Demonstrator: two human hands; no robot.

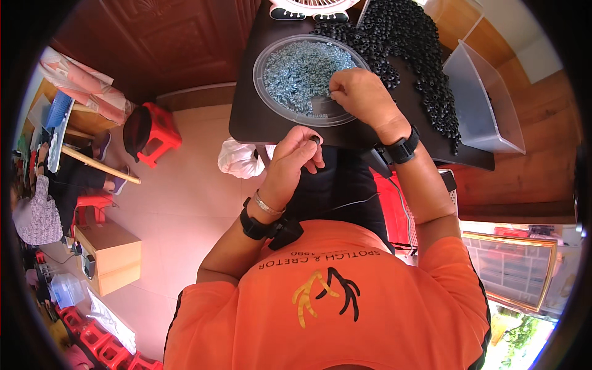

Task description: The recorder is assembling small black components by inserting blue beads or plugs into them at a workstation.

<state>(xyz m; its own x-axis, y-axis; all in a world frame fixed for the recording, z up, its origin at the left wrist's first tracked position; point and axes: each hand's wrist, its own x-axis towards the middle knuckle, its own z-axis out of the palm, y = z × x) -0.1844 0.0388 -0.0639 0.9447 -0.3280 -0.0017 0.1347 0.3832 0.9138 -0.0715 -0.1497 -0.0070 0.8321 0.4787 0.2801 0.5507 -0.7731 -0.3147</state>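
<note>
My left hand (295, 157) is raised just in front of the dark table's near edge, its fingers pinched on a small black ring (315, 140). My right hand (362, 94) reaches onto the round clear tray (271, 105) and pinches at the heap of small silvery metal washers (302, 71) inside it. A large pile of black rubber rings (410, 49) spreads over the table just right of the tray, behind my right hand. Both wrists carry black bands.
A clear plastic bin (487, 105) stands at the right end of the dark table (246, 117). A white fan base (311, 7) sits at the far edge. Red stools (161, 132), a cardboard box (111, 256) and a seated person (37, 209) are on the left.
</note>
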